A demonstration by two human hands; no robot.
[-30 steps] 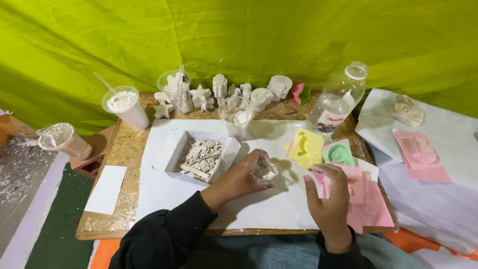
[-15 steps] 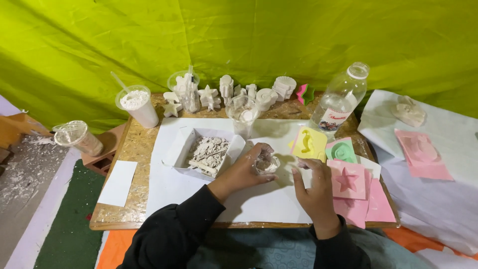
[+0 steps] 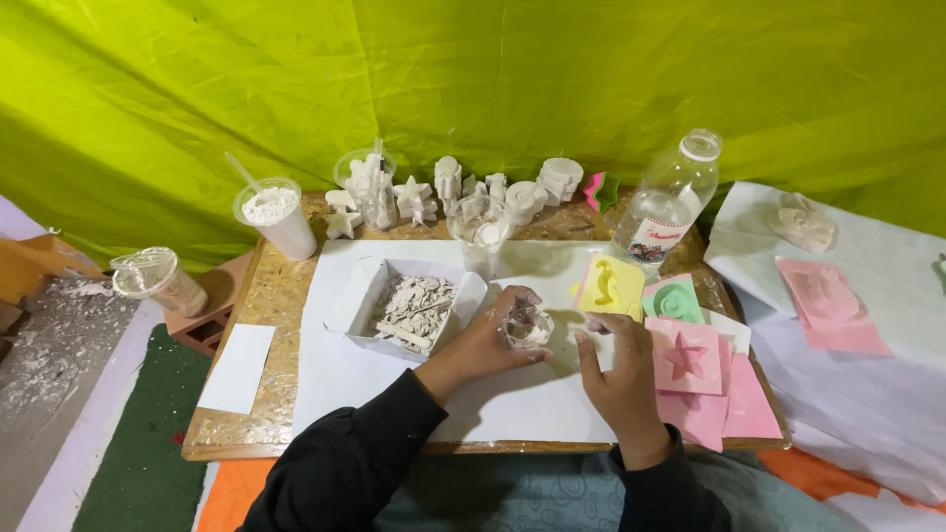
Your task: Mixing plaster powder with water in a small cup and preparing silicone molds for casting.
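Left hand (image 3: 485, 343): fingers closed around a small clear cup (image 3: 527, 326) on the white sheet (image 3: 512, 404), mid-table; we cannot make out its contents. Right hand (image 3: 619, 369): fingers pinch a small white piece (image 3: 594, 322), mostly hidden. White tray (image 3: 363, 317) of plaster scraps just left; pink star mould (image 3: 685, 357) just right. Bare sheet toward the table (image 3: 236, 433) front edge.

We see low chipboard counter (image 3: 271, 325), white paper sheet (image 3: 345, 369) spread across it. On top: white tray of plaster scraps (image 3: 409, 310), powder cup (image 3: 278, 219), plastic bottle (image 3: 665, 202), white figurines (image 3: 448, 187) along back edge, pink star mould (image 3: 685, 357).
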